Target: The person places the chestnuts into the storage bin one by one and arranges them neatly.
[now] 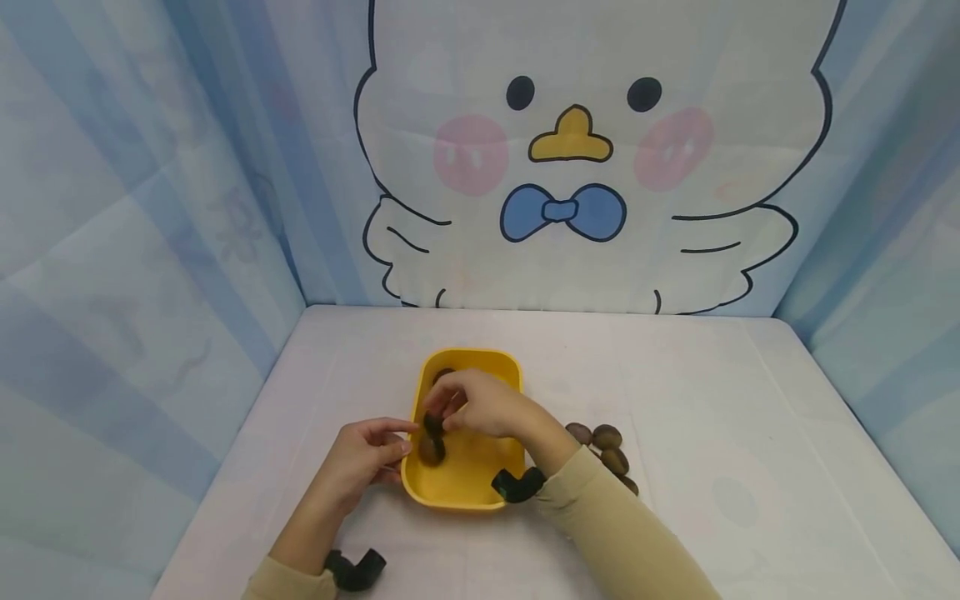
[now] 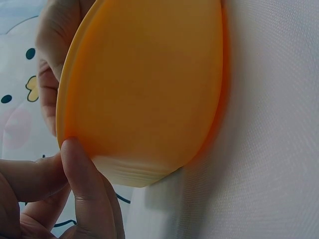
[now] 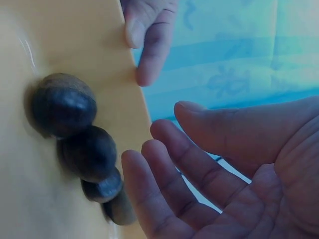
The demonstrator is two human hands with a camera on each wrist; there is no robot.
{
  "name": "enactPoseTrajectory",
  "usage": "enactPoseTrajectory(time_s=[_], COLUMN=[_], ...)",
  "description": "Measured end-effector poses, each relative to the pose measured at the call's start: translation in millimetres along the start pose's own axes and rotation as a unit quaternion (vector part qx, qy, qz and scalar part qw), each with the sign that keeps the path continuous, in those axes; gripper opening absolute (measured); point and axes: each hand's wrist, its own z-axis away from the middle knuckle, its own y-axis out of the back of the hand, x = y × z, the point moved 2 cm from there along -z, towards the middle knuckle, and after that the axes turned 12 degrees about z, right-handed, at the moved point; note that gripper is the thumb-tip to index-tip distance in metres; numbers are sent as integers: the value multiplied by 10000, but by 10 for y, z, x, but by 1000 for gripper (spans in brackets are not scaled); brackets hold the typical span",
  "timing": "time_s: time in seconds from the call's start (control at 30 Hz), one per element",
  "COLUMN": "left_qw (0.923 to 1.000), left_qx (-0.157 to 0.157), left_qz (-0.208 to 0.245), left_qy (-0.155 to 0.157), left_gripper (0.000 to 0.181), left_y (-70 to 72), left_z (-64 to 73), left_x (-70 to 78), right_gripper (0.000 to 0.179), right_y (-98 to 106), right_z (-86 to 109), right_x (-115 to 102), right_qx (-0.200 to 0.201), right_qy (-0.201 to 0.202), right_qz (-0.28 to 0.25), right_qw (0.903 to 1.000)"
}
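Note:
Several glossy dark brown nuts, which look like chestnuts (image 3: 64,105), lie in a row along the left side of a yellow plastic container (image 1: 465,487). My left hand (image 1: 371,454) is at the container's left wall, and in the left wrist view its fingertips (image 2: 77,149) grip the rim. Over the inside of the container is my right hand (image 1: 483,404), coming in from the right. Its fingers (image 3: 162,186) are loosely bent beside the chestnuts, with nothing between them and the thumb in the right wrist view. In the head view it partly hides the row.
More chestnuts (image 1: 615,460) lie in a group on the white table (image 1: 750,417), right of the container and partly behind the right forearm. A dark curved band (image 1: 517,484) on the right wrist overlaps the container's near right corner. Printed cloth curtains (image 1: 570,275) surround the table.

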Motion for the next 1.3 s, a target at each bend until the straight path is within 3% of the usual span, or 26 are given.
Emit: enactPoseTrajectory(time_s=[0.17,0.6,1.03,1.3], left_qw=[10000,10000,10000,10000], left_qx=[31,68,51,-25], left_qz=[-17,-19,18,66], left_qy=[17,31,-3,-9], left_gripper=[33,33,33,33], left_y=[-5,-16,-17,-16], left_z=[1,1,20,6], left_x=[11,7,11,7], right_gripper=[31,38,37,34], right_y=[107,364,603,727], right_z=[87,404,814,1047], right_x=[42,275,472,644], right_qx=[70,352,612,821], right_qy=[169,-48,-624,-753], right_qz=[-12,-138,79,172], right_qw=[9998,9993,9961,9936])
